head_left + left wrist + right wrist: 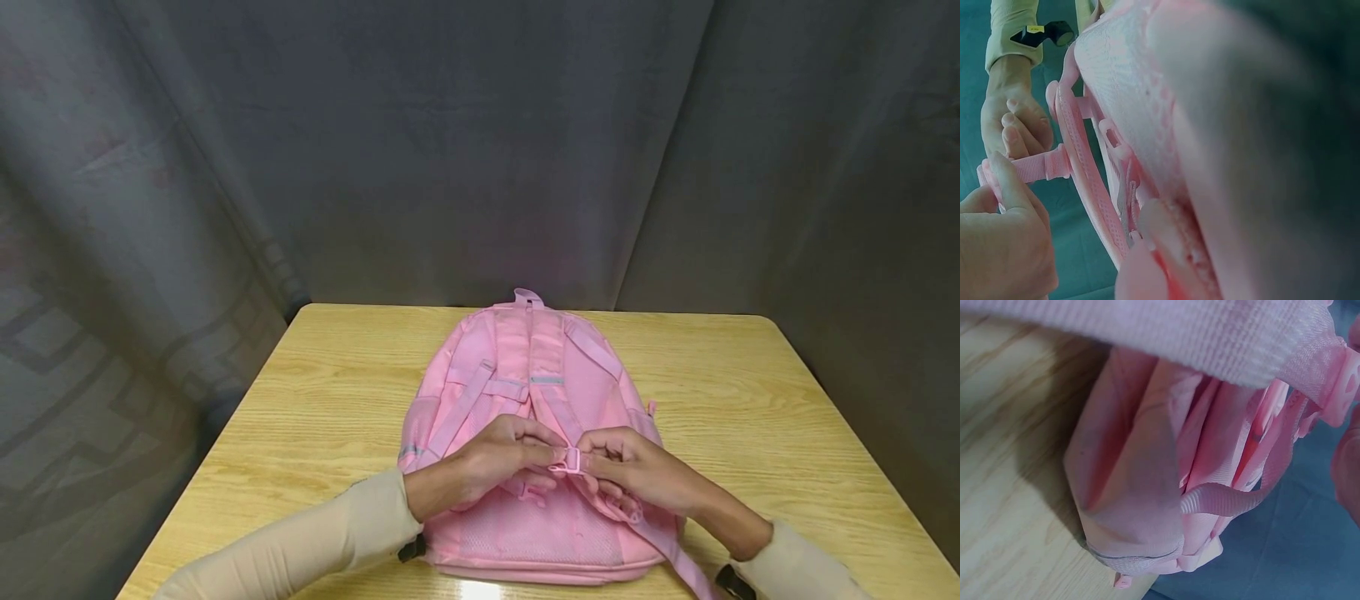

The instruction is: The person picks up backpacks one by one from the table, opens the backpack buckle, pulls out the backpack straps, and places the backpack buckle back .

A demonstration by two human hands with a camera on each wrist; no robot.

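A pink backpack (540,533) lies with its strap side up, its top handle (528,295) pointing away from me. Over its middle, a pink plastic buckle (573,460) sits between my hands. My left hand (498,458) pinches the buckle's left side between thumb and fingers. From the right, my right hand (645,471) pinches the strap at the buckle's edge, its other fingers curled beneath. In the left wrist view, pink webbing (1032,169) runs from the left fingers to the padded shoulder strap (1088,181). Wide webbing (1166,337) crosses close to the right wrist camera.
The backpack rests on a light wooden table (337,383). A loose strap end (686,567) trails toward the front edge at right. Another shoulder strap (461,417) lies across the bag's left side. Grey curtains (450,150) hang behind the table and at both sides.
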